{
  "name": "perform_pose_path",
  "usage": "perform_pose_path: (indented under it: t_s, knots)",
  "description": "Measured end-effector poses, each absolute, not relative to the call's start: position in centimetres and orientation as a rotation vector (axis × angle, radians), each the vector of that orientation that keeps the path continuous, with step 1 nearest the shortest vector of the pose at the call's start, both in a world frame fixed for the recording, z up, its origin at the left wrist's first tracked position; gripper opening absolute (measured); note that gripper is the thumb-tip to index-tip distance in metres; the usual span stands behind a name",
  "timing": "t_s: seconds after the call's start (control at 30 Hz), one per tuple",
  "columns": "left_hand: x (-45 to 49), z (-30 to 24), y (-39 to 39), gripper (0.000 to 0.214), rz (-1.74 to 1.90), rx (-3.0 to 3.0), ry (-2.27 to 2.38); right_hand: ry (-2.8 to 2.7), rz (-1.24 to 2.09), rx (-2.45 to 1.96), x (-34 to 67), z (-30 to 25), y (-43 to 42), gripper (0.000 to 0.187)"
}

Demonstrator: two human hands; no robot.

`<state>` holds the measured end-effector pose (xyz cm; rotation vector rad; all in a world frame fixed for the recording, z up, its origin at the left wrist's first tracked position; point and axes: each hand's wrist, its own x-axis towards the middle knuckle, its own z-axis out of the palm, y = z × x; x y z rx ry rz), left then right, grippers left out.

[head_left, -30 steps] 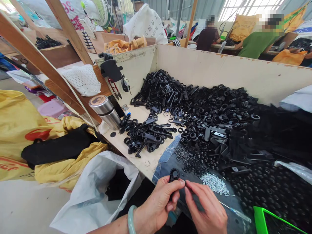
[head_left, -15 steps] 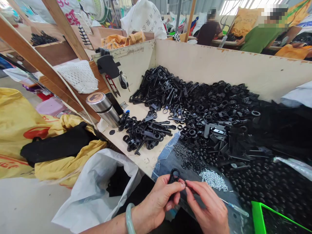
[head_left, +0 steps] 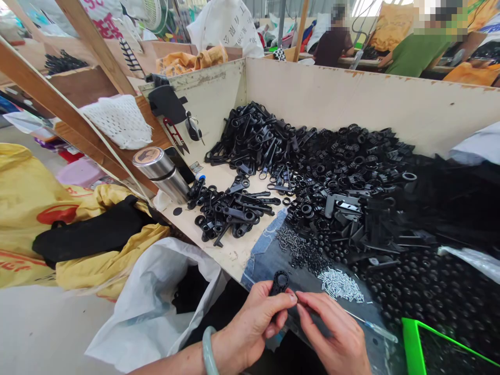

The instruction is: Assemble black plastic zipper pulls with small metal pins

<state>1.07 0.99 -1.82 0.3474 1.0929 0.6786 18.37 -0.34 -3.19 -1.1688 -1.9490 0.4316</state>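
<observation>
My left hand (head_left: 255,323) is closed around a black plastic part with a round ring end (head_left: 280,282), which sticks up above the thumb. The rest of that part is hidden by my fingers. Thumb and forefinger of my right hand (head_left: 332,328) are pinched together right beside my left thumb tip; whatever they grip is too small and covered to name. Just beyond the hands lie a heap of silver pins or screws (head_left: 340,285) and a scatter of small black pieces (head_left: 300,250). A screwdriver (head_left: 375,328) with a clear handle rests by my right hand.
Black lever-like parts (head_left: 230,211) are piled on the bench, with bigger heaps of black rings (head_left: 351,156) behind. A steel flask (head_left: 162,174) stands at the left. A green-rimmed bin (head_left: 411,344) is at lower right, a white sack (head_left: 152,307) at lower left. Two people sit beyond the partition.
The view has shifted slightly. Both hands stay together in almost the same place. The ring end of the black part has turned a little and its opening looks darker.
</observation>
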Motion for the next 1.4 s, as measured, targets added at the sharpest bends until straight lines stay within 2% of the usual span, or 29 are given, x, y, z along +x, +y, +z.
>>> perform_pose_path:
  t_s: [0.23, 0.73, 1.0, 1.17, 1.4]
  knots:
    - [1.1, -1.9, 0.8, 0.037, 0.686, 0.340, 1.097, -1.923, 0.455, -1.169, 18.4, -3.2, -0.5, 0.018]
    - [0.0, -1.2, 1.0, 0.023, 0.534, 0.527, 0.981, -1.951, 0.498, -1.232, 18.8, -4.2, -0.5, 0.010]
    - [-0.2, -1.1, 0.5, 0.018, 0.532, 0.506, 0.894, -2.070, 0.485, -1.090, 18.3, -2.9, -0.3, 0.015]
    - [0.0, -0.9, 0.2, 0.029, 0.525, 0.553, 0.991, -2.100, 0.384, -1.037, 17.6, -2.5, -0.2, 0.015]
    - [0.5, -1.2, 0.1, 0.014, 0.467, 0.645, 1.074, -2.251, 0.125, -0.987, 17.9, -2.9, -0.5, 0.020]
